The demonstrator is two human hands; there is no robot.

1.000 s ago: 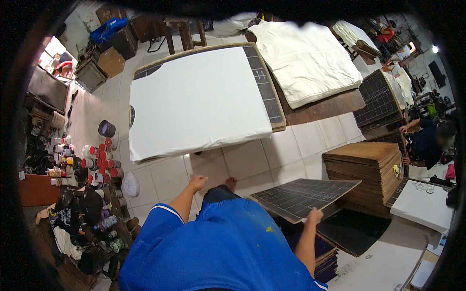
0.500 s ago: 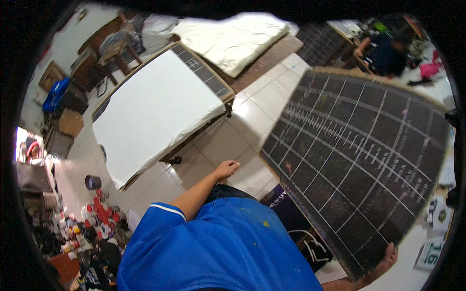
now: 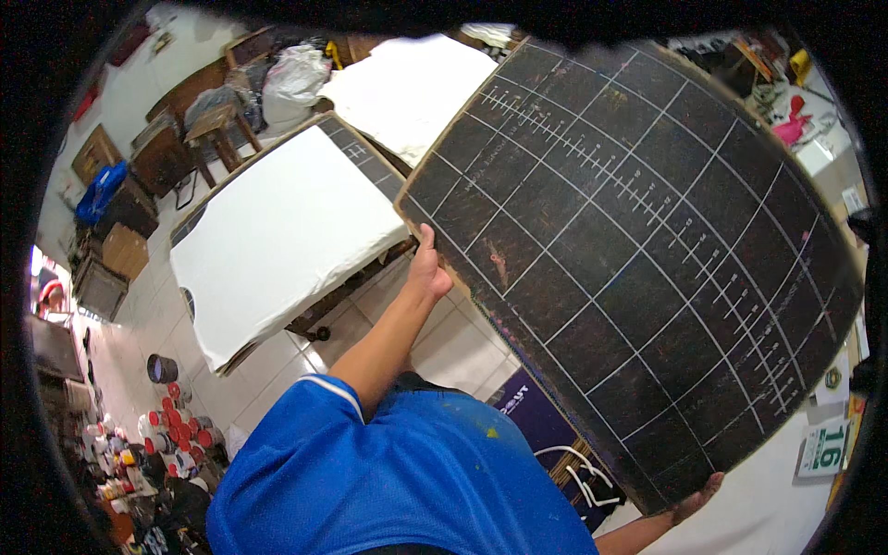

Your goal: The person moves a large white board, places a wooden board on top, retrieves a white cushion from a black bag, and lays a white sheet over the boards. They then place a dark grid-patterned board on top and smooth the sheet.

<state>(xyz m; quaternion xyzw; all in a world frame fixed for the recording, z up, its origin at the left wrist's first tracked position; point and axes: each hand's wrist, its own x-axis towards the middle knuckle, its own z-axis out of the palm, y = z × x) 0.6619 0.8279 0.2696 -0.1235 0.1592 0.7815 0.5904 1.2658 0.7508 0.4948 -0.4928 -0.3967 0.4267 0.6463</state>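
A large black board with white grid lines and a row of ruler-like marks fills the right side, tilted and lifted off the floor. My left hand grips its left edge, thumb up along the rim and fingers hidden behind. At the lower right corner my right hand holds the near edge, most of its fingers out of sight underneath. On the left stands a low wheeled table with a similar gridded top, largely covered by a stack of white cloth.
More white fabric lies behind the table. Paint tubs crowd the floor at lower left, beside a dark bucket. A dark purple box and white cord sit below the board. Wooden stools stand far left.
My left hand has gone from hanging free to gripping the board's left edge. The board has swung up and to the left, now overlapping the far fabric and hiding the other person.
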